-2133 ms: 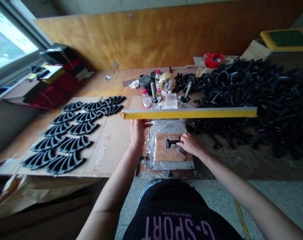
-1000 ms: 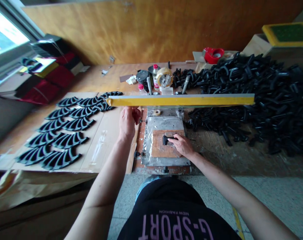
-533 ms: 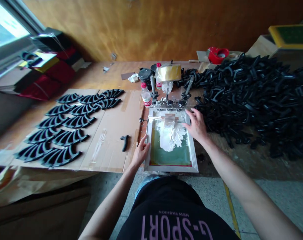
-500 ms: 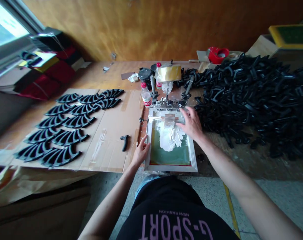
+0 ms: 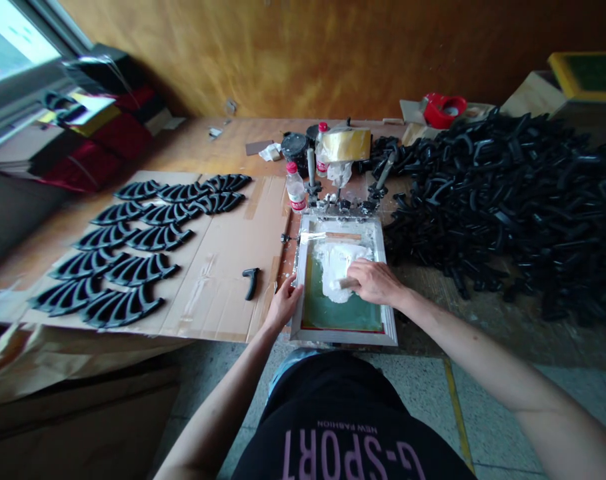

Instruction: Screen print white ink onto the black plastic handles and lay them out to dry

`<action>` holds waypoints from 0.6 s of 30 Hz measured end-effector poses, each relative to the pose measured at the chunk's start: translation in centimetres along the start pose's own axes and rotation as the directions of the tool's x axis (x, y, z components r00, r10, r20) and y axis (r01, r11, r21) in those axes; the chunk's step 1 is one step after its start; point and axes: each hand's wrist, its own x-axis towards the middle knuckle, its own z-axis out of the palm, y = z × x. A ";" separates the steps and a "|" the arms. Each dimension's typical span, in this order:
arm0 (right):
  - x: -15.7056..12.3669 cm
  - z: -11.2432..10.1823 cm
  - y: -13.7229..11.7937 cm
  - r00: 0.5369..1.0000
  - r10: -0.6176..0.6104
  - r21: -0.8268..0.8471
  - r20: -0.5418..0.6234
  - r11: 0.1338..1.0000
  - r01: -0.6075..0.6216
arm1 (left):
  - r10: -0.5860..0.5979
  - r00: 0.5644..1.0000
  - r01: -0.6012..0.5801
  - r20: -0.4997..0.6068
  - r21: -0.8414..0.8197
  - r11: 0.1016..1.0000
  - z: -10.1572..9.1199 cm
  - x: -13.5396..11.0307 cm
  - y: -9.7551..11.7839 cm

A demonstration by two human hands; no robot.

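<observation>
A silkscreen frame [image 5: 391, 327] with green mesh lies flat at the table's front edge, hinged to a metal clamp [image 5: 343, 208] behind it. White ink [image 5: 339, 257] covers the mesh's middle. My right hand [image 5: 375, 281] is closed on a small squeegee [image 5: 345, 283], its blade in the ink's lower part; the fingers hide most of it. My left hand [image 5: 284, 303] grips the frame's left side with its fingertips at the edge. Left of it, a single black curved handle [image 5: 251, 283] lies on the cardboard [image 5: 223, 260].
Rows of black handles [image 5: 123, 303] are lined up on the cardboard. A large heap of similar black parts [image 5: 497, 200] covers the table's right side. Behind the frame stand bottles [image 5: 296, 190], a dark tub [image 5: 293, 150] and a red tape dispenser [image 5: 440, 110].
My right hand has come down from the frame's upper right and taken hold of the squeegee, drawing it toward me through the ink. My left hand stays at the frame's left edge.
</observation>
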 end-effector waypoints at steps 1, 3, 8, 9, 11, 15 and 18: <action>0.1 0.5 0.0 0.998 0.031 -0.017 -0.049 0.999 -0.032 | 0.000 1.000 0.000 0.002 -0.008 1.000 0.0 -0.1 0.2; -0.5 1.8 -0.3 0.995 0.005 -0.058 -0.096 0.998 -0.011 | -0.007 1.000 0.007 0.003 -0.031 0.999 -0.1 -0.2 0.5; -1.9 2.4 -1.0 0.993 -0.109 -0.022 -0.049 0.994 0.108 | -0.033 0.999 0.033 0.001 -0.094 0.995 -0.3 -0.6 1.5; -1.1 1.8 -0.9 0.995 -0.068 -0.003 -0.067 0.998 0.067 | -0.028 0.999 0.030 0.017 -0.117 0.993 -0.5 -0.8 1.8; 1.3 0.0 -0.2 0.991 0.049 0.029 -0.126 0.999 -0.046 | -0.020 0.998 0.030 0.060 -0.170 0.985 -1.2 -1.3 3.0; 5.5 -4.5 4.4 0.916 0.311 0.094 -0.255 0.950 -0.296 | 0.038 0.999 -0.040 -0.011 -0.252 0.967 -3.2 -2.6 6.9; 4.3 -6.3 9.4 0.763 0.520 0.203 -0.384 0.853 -0.480 | 0.118 0.987 -0.149 -0.110 -0.350 0.925 -4.3 -2.3 11.1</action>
